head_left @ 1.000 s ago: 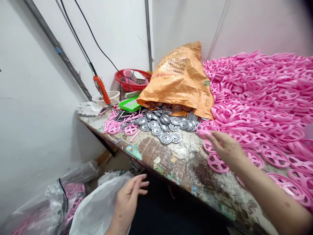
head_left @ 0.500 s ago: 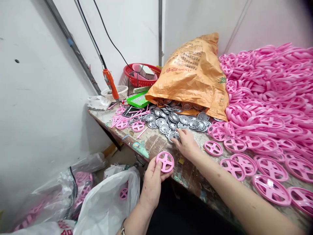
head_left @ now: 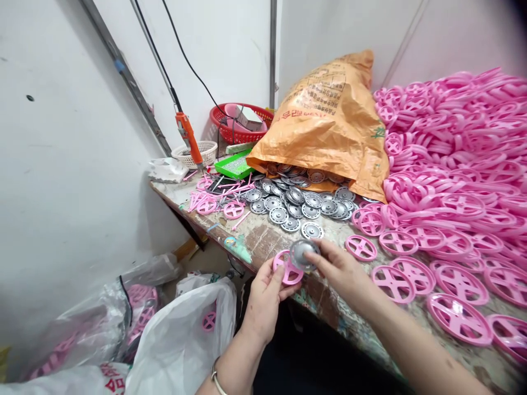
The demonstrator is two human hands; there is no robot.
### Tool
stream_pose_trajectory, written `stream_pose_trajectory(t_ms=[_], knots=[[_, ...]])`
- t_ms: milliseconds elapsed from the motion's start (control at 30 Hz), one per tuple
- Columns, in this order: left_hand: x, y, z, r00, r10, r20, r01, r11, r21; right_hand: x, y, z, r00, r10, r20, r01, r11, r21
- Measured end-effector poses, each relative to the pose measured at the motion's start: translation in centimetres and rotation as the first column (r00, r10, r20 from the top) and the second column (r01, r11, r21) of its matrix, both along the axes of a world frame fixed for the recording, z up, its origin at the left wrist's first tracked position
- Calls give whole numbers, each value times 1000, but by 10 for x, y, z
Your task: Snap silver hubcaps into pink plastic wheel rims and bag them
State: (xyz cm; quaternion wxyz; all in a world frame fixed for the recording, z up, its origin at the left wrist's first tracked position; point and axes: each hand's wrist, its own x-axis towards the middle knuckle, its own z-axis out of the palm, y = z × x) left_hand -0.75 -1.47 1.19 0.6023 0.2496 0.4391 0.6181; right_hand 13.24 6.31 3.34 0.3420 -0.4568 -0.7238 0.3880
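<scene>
Near edge of tabletop (head_left: 263,241): my left hand (head_left: 262,302) grips a pink wheel (head_left: 290,273); my right hand (head_left: 346,272) pinches a grey disc (head_left: 301,254), partly covering it.

- The silver disc (head_left: 297,253) hides part of the pink wheel (head_left: 290,273); whether the two touch cannot be told.
- The left hand (head_left: 263,299) covers the wheel's lower left rim.
- Some fingertips of the right hand (head_left: 340,269) are out of sight behind the disc.
- Small contents in the green tray (head_left: 231,174) are too tiny to identify.
- The orange sack (head_left: 325,129) conceals how many discs lie inside.
- The pink pile (head_left: 457,159) runs off the right edge.
- The bottom edge crops the white bag (head_left: 173,334).
</scene>
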Motion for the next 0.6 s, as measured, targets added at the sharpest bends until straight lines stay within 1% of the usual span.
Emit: stream_pose_trajectory(t_ms=[67,133,167,200,233,300,333,367,400,467,600], knots=[[6,-2,2,999,-46,7,46,998,42,3,-20,-3,1000,30,-8,-30,999,29],[11,-6,4,995,-98,-1,98,992,75,7,-30,-5,1000,1,-20,0,998,60],[11,-7,5,992,-127,-9,127,988,89,9,-32,-5,999,-11,-42,13,999,38],[11,-9,7,988,-155,-20,156,983,102,11,-33,-3,997,-8,-76,7,1000,-16],[10,-11,8,983,-179,-35,182,977,113,13,-32,-2,993,19,-120,-30,995,-97],[7,-13,10,972,-218,-89,227,966,122,17,-32,2,974,72,-214,-130,954,-270],[5,-14,11,966,-229,-122,243,963,117,19,-33,4,966,81,-245,-162,928,-335],[4,-15,12,959,-238,-155,256,961,106,19,-35,5,963,76,-258,-172,912,-372],[4,-16,13,952,-245,-181,265,960,93,19,-37,5,965,65,-252,-162,908,-387],[7,-18,14,950,-244,-195,261,963,70,18,-44,6,976,40,-216,-118,924,-363],[16,-22,14,960,-214,-182,223,974,33,16,-54,10,995,60,-75,-76,968,-241]])
